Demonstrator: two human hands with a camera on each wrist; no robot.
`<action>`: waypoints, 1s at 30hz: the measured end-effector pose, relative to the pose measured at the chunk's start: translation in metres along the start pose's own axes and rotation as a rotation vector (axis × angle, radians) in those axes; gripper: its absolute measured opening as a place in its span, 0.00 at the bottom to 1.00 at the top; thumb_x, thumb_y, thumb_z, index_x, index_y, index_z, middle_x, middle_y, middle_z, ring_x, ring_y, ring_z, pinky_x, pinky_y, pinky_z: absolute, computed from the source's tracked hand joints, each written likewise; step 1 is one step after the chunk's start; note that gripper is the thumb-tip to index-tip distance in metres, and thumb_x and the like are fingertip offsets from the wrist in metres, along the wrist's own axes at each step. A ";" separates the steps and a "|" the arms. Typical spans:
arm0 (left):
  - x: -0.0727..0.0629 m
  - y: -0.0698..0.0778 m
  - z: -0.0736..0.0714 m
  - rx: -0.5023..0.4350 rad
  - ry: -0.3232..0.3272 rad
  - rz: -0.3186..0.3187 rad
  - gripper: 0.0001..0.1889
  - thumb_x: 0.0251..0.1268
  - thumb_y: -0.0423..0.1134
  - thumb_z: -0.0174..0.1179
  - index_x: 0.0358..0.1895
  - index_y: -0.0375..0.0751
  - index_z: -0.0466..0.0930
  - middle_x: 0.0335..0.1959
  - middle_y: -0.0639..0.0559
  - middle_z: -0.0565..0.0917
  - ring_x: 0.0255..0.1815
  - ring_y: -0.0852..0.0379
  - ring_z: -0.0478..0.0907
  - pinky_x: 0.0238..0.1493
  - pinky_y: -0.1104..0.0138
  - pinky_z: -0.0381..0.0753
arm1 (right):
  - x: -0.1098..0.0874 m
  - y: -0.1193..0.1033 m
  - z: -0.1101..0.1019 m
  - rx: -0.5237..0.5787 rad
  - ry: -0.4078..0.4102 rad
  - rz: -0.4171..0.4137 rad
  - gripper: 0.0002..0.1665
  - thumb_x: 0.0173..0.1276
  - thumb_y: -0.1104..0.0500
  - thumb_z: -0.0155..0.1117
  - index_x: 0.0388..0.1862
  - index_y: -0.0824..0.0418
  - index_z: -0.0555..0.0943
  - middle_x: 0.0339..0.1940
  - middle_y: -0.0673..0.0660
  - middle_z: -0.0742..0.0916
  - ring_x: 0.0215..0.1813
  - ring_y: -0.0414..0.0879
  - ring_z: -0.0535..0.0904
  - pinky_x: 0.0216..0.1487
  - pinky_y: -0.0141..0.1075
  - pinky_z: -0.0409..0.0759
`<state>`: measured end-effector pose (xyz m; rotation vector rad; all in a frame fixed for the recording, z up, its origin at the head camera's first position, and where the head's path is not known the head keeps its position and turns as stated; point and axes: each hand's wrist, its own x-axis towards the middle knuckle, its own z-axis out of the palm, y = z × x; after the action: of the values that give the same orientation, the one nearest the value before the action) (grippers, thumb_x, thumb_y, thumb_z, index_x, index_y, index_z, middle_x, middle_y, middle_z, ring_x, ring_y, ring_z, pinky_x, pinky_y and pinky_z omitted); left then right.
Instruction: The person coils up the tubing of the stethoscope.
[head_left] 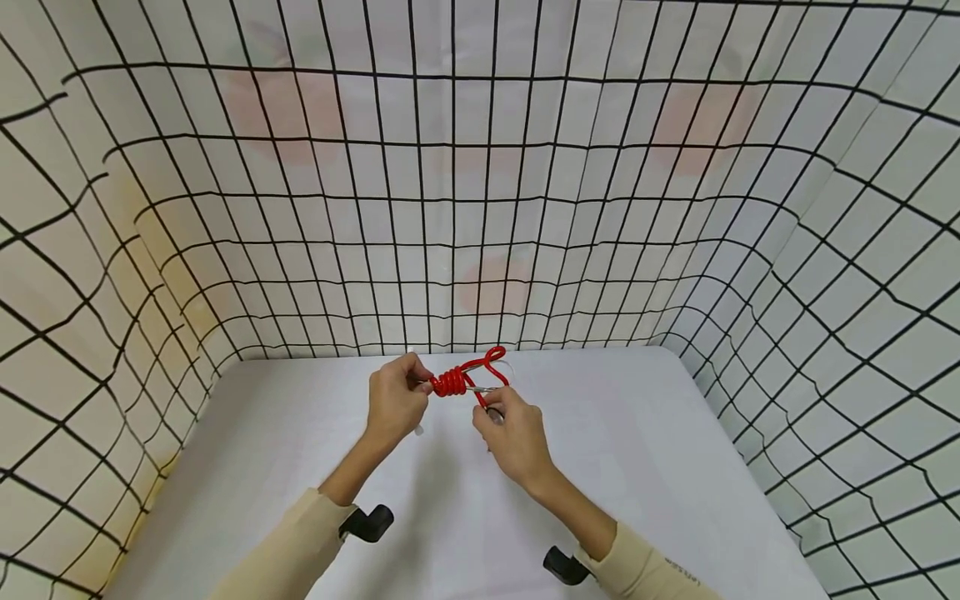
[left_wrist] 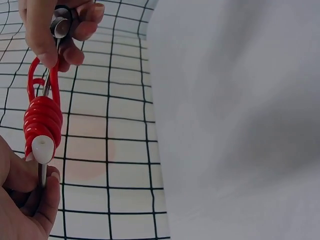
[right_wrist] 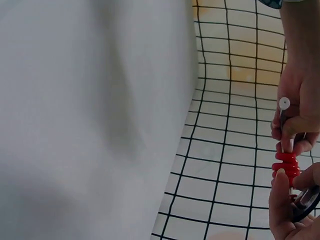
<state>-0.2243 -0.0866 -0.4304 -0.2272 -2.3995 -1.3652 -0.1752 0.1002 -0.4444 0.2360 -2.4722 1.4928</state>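
Note:
A glossy red cord [head_left: 450,382] is wound in several close turns round a slim metal tool [head_left: 483,389] with ring-shaped handles. At the right, the cord leaves the coil in a loose loop. My left hand [head_left: 397,396] pinches the metal tool's thin end, left of the coil. With curled fingers my right hand [head_left: 516,429] grips the handle, where a dark ring [right_wrist: 306,204] shows in the right wrist view. A small white end piece [left_wrist: 43,149] sits beside the coil in the left wrist view. My fingers hide part of both ends.
Both hands are above a white-covered table [head_left: 600,433]. A black wire grid [head_left: 487,200] stands round its back and sides, with white sheeting behind it. Dark wrist mounts [head_left: 367,523] stick out from both beige sleeves [head_left: 292,542].

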 end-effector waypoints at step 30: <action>-0.007 0.007 0.004 -0.004 0.020 0.082 0.11 0.53 0.16 0.61 0.25 0.36 0.80 0.26 0.45 0.87 0.23 0.56 0.78 0.25 0.70 0.78 | 0.022 -0.019 -0.026 0.382 -0.221 0.181 0.17 0.68 0.63 0.70 0.51 0.72 0.83 0.36 0.62 0.89 0.32 0.47 0.88 0.41 0.35 0.88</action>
<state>-0.2170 -0.0792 -0.4292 -0.3081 -2.3440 -1.3295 -0.1882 0.1144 -0.4100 0.2624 -2.3999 2.1194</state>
